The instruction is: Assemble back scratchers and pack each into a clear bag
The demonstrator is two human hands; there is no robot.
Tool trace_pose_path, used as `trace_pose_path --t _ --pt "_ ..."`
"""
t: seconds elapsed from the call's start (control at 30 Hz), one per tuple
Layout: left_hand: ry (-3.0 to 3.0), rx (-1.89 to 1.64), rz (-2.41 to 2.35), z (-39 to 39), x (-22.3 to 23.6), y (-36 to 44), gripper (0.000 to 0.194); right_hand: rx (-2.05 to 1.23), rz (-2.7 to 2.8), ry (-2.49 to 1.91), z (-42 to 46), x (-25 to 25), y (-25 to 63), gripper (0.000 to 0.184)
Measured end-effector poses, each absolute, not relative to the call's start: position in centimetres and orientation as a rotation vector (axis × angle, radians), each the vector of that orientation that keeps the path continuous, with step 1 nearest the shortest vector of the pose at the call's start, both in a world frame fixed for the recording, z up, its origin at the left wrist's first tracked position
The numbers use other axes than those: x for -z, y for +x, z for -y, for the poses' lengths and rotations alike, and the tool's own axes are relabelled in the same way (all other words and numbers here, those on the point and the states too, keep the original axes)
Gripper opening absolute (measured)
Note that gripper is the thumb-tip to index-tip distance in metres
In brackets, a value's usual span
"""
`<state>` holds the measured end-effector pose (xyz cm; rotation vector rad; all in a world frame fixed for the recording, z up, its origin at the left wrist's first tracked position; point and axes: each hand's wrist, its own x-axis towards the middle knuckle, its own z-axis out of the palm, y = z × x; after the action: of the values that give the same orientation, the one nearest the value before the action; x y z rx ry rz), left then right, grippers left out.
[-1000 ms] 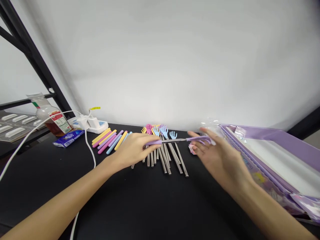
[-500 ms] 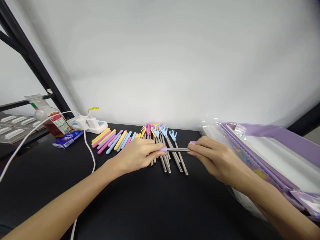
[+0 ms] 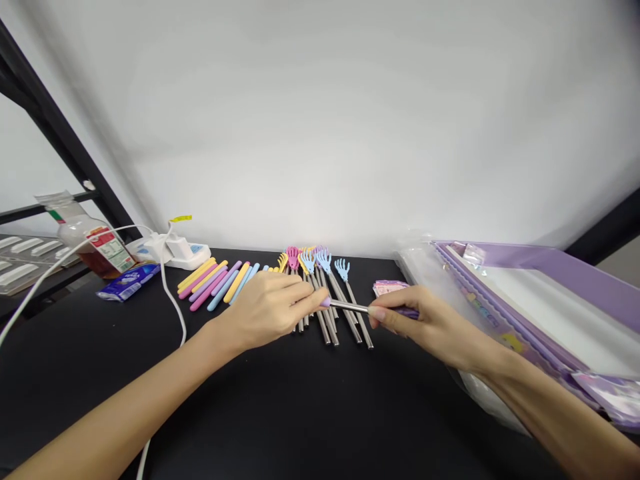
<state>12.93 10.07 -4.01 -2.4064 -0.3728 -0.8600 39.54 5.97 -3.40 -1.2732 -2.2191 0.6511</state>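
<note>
Both hands hold one rod [image 3: 350,307] crosswise, just above the row of rods [image 3: 330,313] on the black table [image 3: 300,413]. The left hand [image 3: 265,308] pinches its lilac cap end between thumb and fingertips; the right hand [image 3: 430,323] is closed around the other, purple end. This looks like the fitting step: grip and shaft being brought together. Next calls for a straight push along the rod's axis with both pinches firm. Loose coloured grips [image 3: 220,283] lie to the far left, a purple tray [image 3: 550,280] to the right
</note>
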Motion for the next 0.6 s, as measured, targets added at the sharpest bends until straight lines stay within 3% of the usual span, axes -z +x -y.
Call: trace_pose_path --t 0.23,0.33,0.6 --pt "-2.763 0.744 0.607 -9.6 3.5 12.4 0.028 -0.194 2.251 -1.055 -6.0 5.2 39.2 0.034" --pt "-2.774 0.779 0.616 -9.7 4.0 12.5 0.029 -0.152 2.284 -1.044 -5.9 5.1 39.2 0.036" --pt "-2.481 0.87 0.444 -9.5 4.3 12.8 0.018 -0.949 2.146 -1.287 -5.5 3.2 39.7 0.04"
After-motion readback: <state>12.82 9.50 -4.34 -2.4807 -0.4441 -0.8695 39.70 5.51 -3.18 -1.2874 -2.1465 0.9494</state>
